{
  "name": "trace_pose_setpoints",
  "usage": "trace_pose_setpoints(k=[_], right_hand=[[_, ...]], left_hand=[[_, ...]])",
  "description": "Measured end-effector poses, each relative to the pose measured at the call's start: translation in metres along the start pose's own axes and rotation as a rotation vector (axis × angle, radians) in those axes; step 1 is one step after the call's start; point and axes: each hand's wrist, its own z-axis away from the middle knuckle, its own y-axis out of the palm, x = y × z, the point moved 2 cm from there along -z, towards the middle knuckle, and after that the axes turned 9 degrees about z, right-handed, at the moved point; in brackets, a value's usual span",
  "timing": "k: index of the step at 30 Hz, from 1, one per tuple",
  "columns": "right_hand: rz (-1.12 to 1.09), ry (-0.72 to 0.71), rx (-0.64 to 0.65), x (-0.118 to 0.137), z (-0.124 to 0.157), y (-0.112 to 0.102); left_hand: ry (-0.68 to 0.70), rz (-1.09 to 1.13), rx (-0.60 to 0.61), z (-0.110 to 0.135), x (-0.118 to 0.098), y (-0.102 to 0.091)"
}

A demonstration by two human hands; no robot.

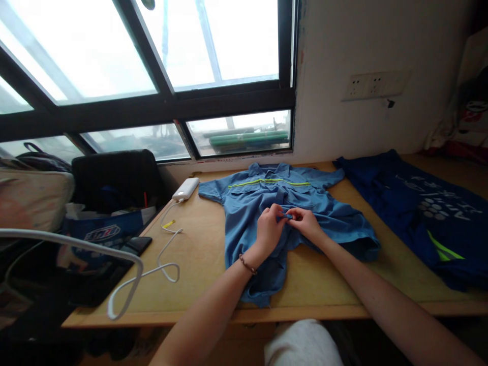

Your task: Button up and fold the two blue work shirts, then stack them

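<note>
A blue short-sleeved work shirt (247, 223) with a yellow-green stripe across its chest lies on the wooden table (202, 274), collar toward the window. Its lower front is bunched up between my hands. My left hand (270, 226), with a braided band at the wrist, pinches the front edge of the cloth. Close beside it, my right hand (305, 222) grips the same edge with thumb and fingers. The fingertips almost meet, and whatever small detail lies between them is hidden.
A dark blue garment (412, 203) with white print lies at the right. At the left are a white power bank (186, 188) and its white cable (168, 264). Bags (102, 234) stand beyond the table's left edge. Behind are a window and a wall socket (375, 85).
</note>
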Motion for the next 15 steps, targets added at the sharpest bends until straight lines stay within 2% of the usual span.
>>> trace_pose_setpoints(k=[5, 8, 10, 12, 15], right_hand=[[0.110, -0.016, 0.001, 0.001, -0.002, -0.012], [0.208, -0.085, 0.095, 0.001, -0.001, -0.018], [0.325, -0.166, 0.177, 0.001, 0.001, -0.020], [0.431, -0.222, 0.230, 0.000, 0.003, -0.020], [0.492, -0.242, 0.258, 0.000, 0.001, -0.026]], left_hand=[[-0.001, -0.128, -0.013, -0.008, -0.010, -0.008], [-0.009, -0.285, 0.083, 0.002, -0.025, -0.015], [0.027, -0.471, 0.179, 0.024, -0.034, -0.018], [0.061, -0.677, 0.235, 0.056, -0.038, -0.021], [0.056, -0.878, 0.219, 0.108, -0.031, -0.031]])
